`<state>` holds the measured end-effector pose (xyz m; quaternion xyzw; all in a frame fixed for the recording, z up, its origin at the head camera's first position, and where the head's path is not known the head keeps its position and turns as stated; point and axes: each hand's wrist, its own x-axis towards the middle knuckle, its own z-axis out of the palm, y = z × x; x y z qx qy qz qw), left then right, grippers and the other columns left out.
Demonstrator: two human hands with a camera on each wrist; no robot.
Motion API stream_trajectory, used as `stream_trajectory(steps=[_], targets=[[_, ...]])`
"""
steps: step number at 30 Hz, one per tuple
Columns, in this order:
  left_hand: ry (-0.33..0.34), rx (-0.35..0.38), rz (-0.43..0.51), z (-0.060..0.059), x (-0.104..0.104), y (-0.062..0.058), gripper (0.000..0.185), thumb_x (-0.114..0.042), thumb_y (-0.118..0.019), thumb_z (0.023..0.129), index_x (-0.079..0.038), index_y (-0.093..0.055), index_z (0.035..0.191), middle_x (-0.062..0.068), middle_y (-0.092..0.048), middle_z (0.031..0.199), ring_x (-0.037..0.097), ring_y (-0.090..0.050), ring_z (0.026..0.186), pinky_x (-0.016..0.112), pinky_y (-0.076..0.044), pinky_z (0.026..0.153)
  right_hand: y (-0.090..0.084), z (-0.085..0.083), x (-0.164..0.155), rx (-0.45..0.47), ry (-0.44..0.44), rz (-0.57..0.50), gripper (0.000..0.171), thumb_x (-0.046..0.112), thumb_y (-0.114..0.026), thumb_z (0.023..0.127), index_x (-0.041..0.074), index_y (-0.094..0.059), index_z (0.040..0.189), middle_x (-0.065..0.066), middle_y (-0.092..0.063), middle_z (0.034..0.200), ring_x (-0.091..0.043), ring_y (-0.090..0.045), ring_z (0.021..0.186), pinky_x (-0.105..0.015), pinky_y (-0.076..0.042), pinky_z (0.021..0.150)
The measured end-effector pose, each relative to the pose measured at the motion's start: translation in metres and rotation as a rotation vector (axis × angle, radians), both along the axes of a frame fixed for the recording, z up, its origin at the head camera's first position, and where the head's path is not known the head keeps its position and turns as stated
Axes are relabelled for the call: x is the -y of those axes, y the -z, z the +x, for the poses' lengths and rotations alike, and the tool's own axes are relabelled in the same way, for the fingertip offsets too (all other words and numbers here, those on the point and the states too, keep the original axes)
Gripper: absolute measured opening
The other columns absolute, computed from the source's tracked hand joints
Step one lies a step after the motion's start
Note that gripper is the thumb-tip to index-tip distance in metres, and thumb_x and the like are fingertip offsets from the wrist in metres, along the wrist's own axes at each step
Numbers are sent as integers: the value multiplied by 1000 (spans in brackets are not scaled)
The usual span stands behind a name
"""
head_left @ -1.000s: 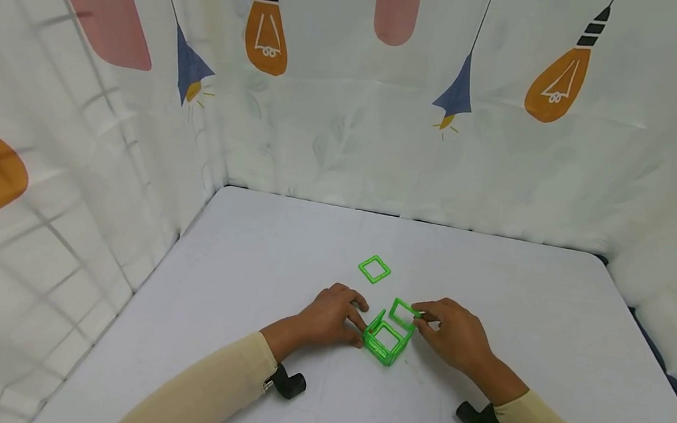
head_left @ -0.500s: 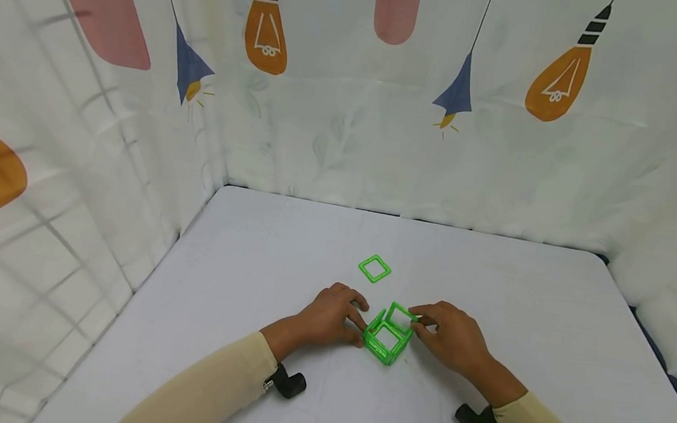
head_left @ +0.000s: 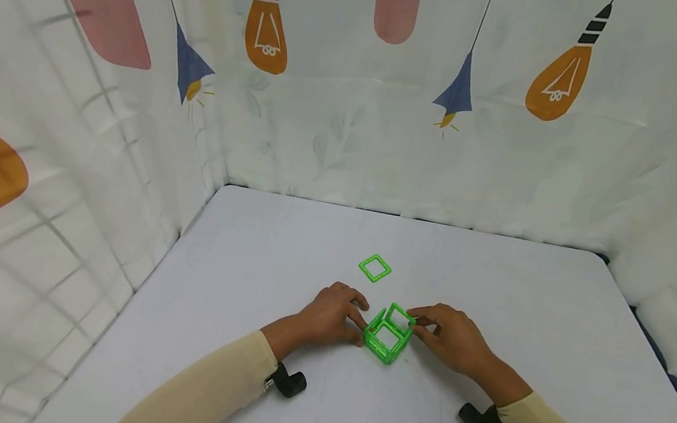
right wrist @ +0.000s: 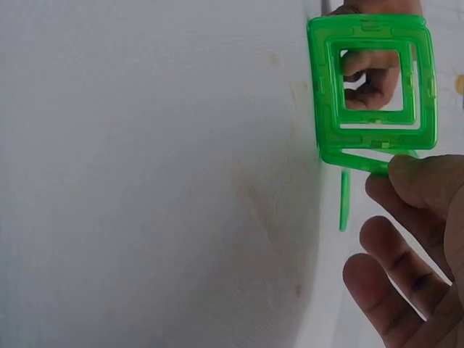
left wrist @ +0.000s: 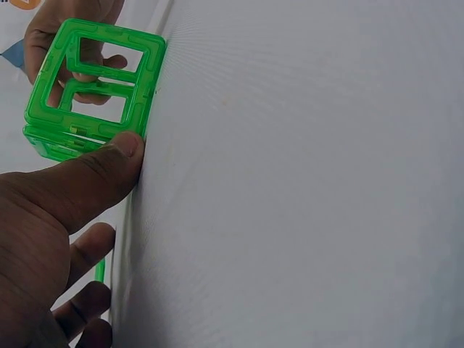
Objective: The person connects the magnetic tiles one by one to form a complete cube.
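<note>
A small box of green square magnetic tiles (head_left: 378,353) stands on the table, its top uncovered. At its left side my left hand (head_left: 332,315) holds it; in the left wrist view the thumb (left wrist: 119,156) lies on the lower corner, and the index finger is hidden behind it. My right hand (head_left: 451,335) pinches one square magnetic tile (head_left: 394,306) by its edge between thumb and forefinger. That tile stands at the box's back right side, its lower edge seeming to touch the base. In the right wrist view, it slants below the box's near wall (right wrist: 375,138).
Another green square tile (head_left: 374,278) lies flat on the white table (head_left: 263,245), beyond the hands. White curtains (head_left: 344,151) printed with lamps and bulbs rise at the table's back and left. Black camera mounts (head_left: 290,383) hang at both wrists.
My right hand has moved slightly left and down, bringing its tile against the box's back right side. The left hand and the loose tile have stayed in place.
</note>
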<state>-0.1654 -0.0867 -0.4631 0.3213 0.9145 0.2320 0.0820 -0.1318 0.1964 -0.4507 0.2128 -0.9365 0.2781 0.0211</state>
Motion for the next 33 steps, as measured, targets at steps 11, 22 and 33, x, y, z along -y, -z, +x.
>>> stream_trajectory(steps=[11, 22, 33], targets=[[-3, 6, 3, -1, 0, 0, 23, -33, -89, 81, -26, -84, 102, -8, -62, 128, 22, -45, 130, 45, -36, 110, -4, 0, -5, 28, -72, -9, 35, 9, -79, 90, 20, -75, 123, 8, -72, 106, -9, -66, 91, -26, -54, 72], [-2, 13, 8, -1, 0, 0, 23, -33, -90, 80, -26, -84, 102, -9, -63, 128, 22, -46, 130, 46, -36, 109, -2, 1, -6, 0, -116, -14, 33, 7, -79, 90, 19, -77, 120, 11, -71, 105, -8, -66, 94, -24, -54, 71], [-4, 8, 6, -1, -1, 0, 23, -34, -90, 81, -26, -84, 102, -9, -62, 128, 22, -45, 130, 46, -36, 109, 2, 0, -7, -27, -130, -20, 32, 5, -79, 89, 18, -77, 119, 11, -71, 104, -7, -66, 92, -24, -55, 71]])
